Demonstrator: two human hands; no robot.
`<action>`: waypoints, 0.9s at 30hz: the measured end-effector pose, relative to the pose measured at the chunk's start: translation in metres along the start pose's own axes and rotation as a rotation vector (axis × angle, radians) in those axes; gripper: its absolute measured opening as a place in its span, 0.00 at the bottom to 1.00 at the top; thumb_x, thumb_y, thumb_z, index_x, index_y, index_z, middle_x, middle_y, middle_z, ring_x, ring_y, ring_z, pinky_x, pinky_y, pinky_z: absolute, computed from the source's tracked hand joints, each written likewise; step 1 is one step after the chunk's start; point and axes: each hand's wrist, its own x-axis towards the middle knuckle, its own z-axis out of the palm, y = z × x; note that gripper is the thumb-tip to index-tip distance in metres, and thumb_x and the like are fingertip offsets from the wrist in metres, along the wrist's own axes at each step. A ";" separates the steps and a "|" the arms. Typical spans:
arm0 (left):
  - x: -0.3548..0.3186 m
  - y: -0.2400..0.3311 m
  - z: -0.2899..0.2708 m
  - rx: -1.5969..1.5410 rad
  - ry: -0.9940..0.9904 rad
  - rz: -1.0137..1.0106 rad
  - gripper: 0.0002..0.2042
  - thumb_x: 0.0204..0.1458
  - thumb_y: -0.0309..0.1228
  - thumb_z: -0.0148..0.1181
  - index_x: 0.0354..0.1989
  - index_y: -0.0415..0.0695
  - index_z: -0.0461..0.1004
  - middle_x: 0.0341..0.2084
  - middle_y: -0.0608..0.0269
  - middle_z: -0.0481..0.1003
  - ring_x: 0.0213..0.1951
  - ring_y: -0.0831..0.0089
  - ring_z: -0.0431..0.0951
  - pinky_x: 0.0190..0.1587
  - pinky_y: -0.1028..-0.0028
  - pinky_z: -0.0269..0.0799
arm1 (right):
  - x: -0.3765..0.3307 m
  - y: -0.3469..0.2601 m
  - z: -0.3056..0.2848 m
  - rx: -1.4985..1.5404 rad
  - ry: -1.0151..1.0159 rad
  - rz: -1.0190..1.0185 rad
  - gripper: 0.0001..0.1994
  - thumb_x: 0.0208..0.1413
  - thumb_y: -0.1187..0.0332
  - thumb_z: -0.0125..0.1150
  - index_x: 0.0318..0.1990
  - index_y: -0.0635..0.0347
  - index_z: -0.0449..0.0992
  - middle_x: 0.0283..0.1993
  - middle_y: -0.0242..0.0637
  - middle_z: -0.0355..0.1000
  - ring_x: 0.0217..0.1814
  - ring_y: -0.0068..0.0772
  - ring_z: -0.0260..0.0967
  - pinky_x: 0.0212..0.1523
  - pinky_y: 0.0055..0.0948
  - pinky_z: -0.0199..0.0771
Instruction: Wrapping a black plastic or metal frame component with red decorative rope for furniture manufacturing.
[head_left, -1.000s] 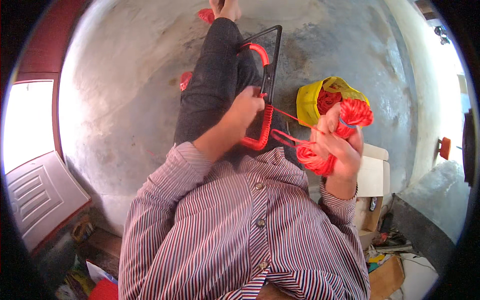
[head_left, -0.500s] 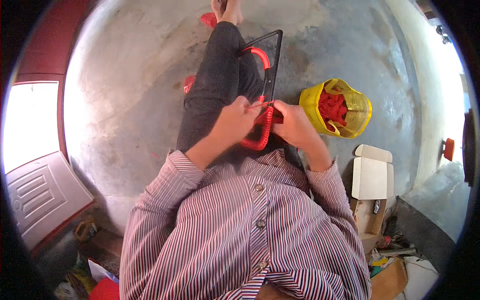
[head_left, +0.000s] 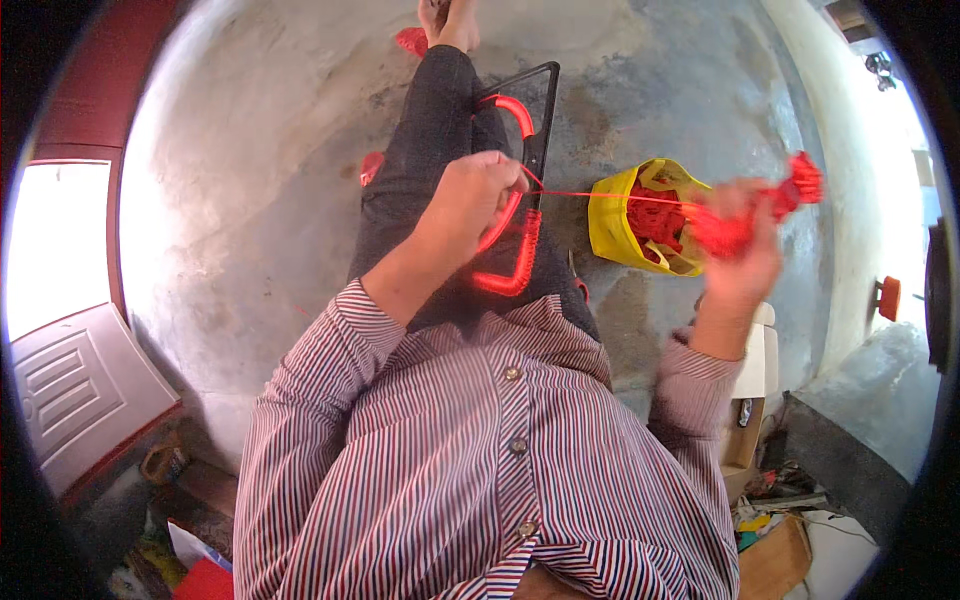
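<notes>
A black frame [head_left: 548, 125] lies over my lap, its near end wound in tight coils of red cord [head_left: 500, 284]. Smooth red wrapping covers a curved part [head_left: 517, 112] near its far end. My left hand [head_left: 470, 205] is closed at the frame's left side, pinching red cord beside the wound part. A taut red strand [head_left: 600, 194] runs from there to the right. Out past the yellow container, my right hand [head_left: 742, 265] is closed round a bundle of red cord [head_left: 725, 232], blurred by motion; one end of the bundle sticks out beyond the fingers.
A yellow container [head_left: 612, 222] with red material inside stands on the floor right of my legs. An opened cardboard box [head_left: 742, 440] sits nearer on the right, beside a low dark ledge [head_left: 850, 440]. Small red pieces [head_left: 411, 40] lie by my foot and leg.
My right hand has swung from the frame out to the right, past the yellow container, with the red cord bundle in it, drawing the strand taut. My left hand has shifted slightly up.
</notes>
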 end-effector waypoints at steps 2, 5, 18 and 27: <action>0.010 -0.022 -0.003 0.298 0.174 0.058 0.10 0.53 0.36 0.52 0.32 0.42 0.72 0.26 0.70 0.71 0.28 0.80 0.68 0.29 0.78 0.62 | 0.004 -0.045 -0.032 0.242 0.032 -0.073 0.06 0.60 0.68 0.48 0.35 0.61 0.65 0.22 0.28 0.53 0.21 0.21 0.49 0.24 0.23 0.53; 0.024 -0.050 -0.001 0.161 0.272 0.080 0.10 0.53 0.36 0.53 0.36 0.42 0.71 0.30 0.68 0.72 0.33 0.79 0.69 0.37 0.75 0.63 | -0.010 -0.084 -0.080 0.055 0.112 -0.164 0.08 0.62 0.67 0.46 0.33 0.60 0.64 0.20 0.26 0.52 0.18 0.18 0.46 0.19 0.18 0.46; 0.032 -0.059 -0.006 -0.102 0.123 0.042 0.12 0.45 0.28 0.57 0.37 0.38 0.69 0.27 0.65 0.68 0.29 0.75 0.69 0.35 0.75 0.66 | -0.092 -0.047 -0.145 -1.045 0.831 0.092 0.04 0.57 0.68 0.54 0.37 0.58 0.70 0.18 0.24 0.60 0.14 0.15 0.54 0.13 0.18 0.53; -0.056 -0.036 0.040 0.747 -0.229 0.757 0.17 0.51 0.34 0.61 0.47 0.40 0.70 0.43 0.58 0.73 0.44 0.60 0.74 0.52 0.64 0.67 | -0.102 0.085 -0.014 -0.309 0.206 0.729 0.18 0.54 0.64 0.55 0.50 0.62 0.68 0.38 0.34 0.71 0.28 0.26 0.69 0.28 0.23 0.72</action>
